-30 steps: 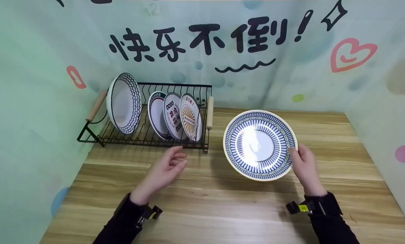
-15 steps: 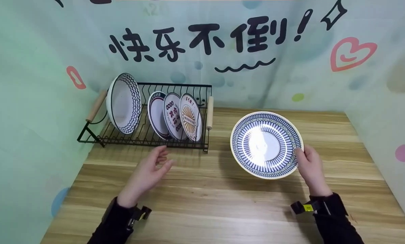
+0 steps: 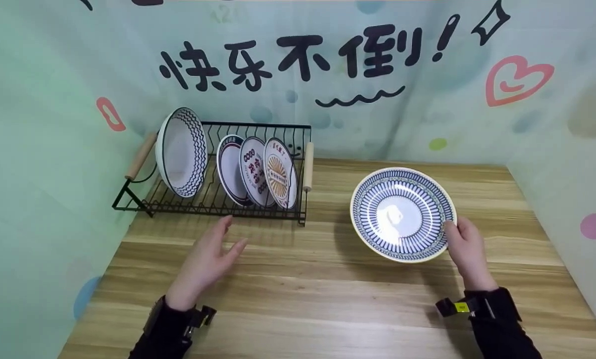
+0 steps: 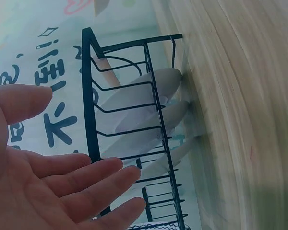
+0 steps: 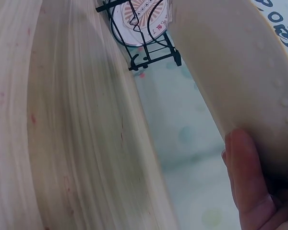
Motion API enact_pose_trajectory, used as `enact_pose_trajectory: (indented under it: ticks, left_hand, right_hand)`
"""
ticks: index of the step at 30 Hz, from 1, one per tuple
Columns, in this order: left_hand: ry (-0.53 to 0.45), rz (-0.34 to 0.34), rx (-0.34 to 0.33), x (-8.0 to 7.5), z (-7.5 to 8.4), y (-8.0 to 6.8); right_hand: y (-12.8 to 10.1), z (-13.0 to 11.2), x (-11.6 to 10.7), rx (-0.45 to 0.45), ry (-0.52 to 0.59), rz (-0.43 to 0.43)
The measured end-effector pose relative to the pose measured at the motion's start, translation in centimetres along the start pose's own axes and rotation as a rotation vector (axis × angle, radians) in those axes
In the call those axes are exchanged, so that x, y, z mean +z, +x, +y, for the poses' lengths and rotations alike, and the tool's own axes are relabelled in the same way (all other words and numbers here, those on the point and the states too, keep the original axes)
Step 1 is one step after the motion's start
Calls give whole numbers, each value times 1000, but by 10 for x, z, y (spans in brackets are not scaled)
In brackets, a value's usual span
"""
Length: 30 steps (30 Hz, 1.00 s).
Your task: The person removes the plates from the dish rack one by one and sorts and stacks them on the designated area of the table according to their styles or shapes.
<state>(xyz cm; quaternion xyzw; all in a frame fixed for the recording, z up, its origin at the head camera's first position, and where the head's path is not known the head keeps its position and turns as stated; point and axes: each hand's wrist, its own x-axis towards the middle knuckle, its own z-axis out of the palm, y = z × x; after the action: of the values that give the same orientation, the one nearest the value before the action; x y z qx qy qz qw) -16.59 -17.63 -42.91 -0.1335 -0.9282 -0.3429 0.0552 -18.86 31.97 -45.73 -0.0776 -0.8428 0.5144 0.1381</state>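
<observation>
My right hand [image 3: 465, 244] grips the right rim of a blue-and-white striped plate [image 3: 401, 213], held tilted above the wooden table [image 3: 328, 299] at the right of centre. The right wrist view shows the plate's pale underside [image 5: 230, 72] with a finger [image 5: 247, 179] curled against it. My left hand [image 3: 211, 257] hovers empty with straight fingers in front of the black wire dish rack [image 3: 213, 199]. In the left wrist view the fingers [image 4: 93, 179] are spread before the rack's wires [image 4: 91, 110].
The rack at the back left holds a large zigzag-rimmed plate [image 3: 182, 151] and three smaller patterned plates [image 3: 255, 170] standing upright. Wooden handles [image 3: 308, 166] stick out at its ends. Printed cloth walls [image 3: 298, 75] close in the table on three sides.
My right hand has carried the plate to the right and tilted it flatter. The left hand has drawn back to the left and its fingers have straightened.
</observation>
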Motion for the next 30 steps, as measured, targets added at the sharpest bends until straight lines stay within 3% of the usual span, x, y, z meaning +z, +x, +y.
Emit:
enact_pose_trajectory:
  ticks: [30]
  left_hand:
    - [233,116,75,-20,-22,-14]
  right_hand:
    - [8,34,-33,132,-73,35]
